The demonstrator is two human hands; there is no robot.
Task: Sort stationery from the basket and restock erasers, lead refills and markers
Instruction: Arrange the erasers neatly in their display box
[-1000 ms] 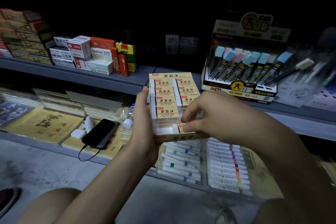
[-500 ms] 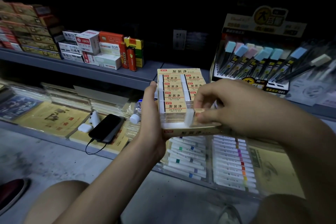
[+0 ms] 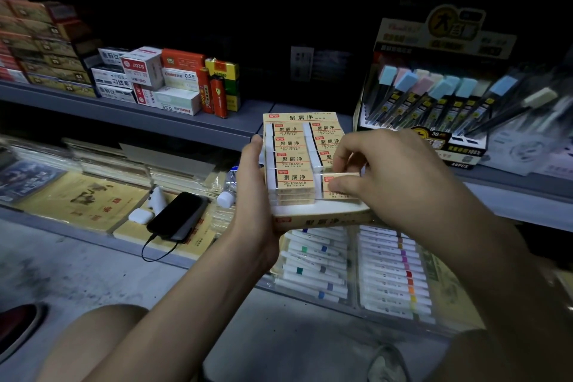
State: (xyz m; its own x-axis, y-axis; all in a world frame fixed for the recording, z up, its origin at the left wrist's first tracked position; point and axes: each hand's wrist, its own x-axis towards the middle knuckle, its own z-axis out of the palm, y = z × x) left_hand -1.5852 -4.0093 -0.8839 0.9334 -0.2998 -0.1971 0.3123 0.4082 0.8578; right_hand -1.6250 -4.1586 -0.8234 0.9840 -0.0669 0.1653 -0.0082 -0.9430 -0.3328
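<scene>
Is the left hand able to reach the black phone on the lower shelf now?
Probably not at once. The phone lies uncovered nearby, but the left hand grips the eraser box from the side while the right hand pinches an eraser in it; it would first have to let go.

Bare forearms [image 3: 186,295] lead to the left hand [image 3: 257,195] and right hand [image 3: 390,177] — bare knees [image 3: 102,338] below.

left hand [image 3: 254,195]: grips the eraser box [image 3: 322,217] from its left side
right hand [image 3: 400,183]: pinches one eraser [image 3: 336,187], near-right row
</scene>
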